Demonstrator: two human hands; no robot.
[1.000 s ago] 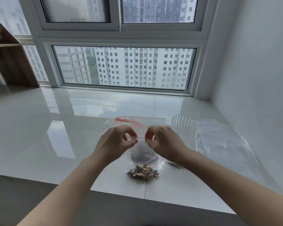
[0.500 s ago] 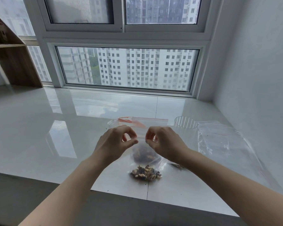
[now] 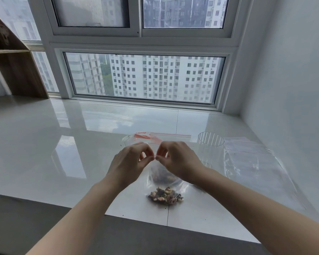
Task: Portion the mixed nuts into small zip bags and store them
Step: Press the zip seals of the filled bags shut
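Observation:
A small clear zip bag [image 3: 180, 185] hangs above the white sill, with mixed nuts [image 3: 165, 196] gathered at its bottom, which rests near the sill's front edge. My left hand [image 3: 131, 162] and my right hand [image 3: 177, 161] pinch the bag's top edge between thumb and forefinger, fingertips almost touching at the middle. Behind the hands lies a larger clear bag with a red zip strip [image 3: 170, 134]. More nuts show dimly through the plastic below my right hand.
A ribbed clear plastic cup [image 3: 210, 146] stands to the right of the hands. Flat clear bags [image 3: 250, 162] lie beside it along the right wall. The glossy white sill [image 3: 44, 144] stretches left; a wooden shelf [image 3: 13, 70] stands at the far left by the window.
Both hands stayed pinched on the bag's top edge and moved closer together, so the fingertips now nearly meet. The bag of nuts has not shifted.

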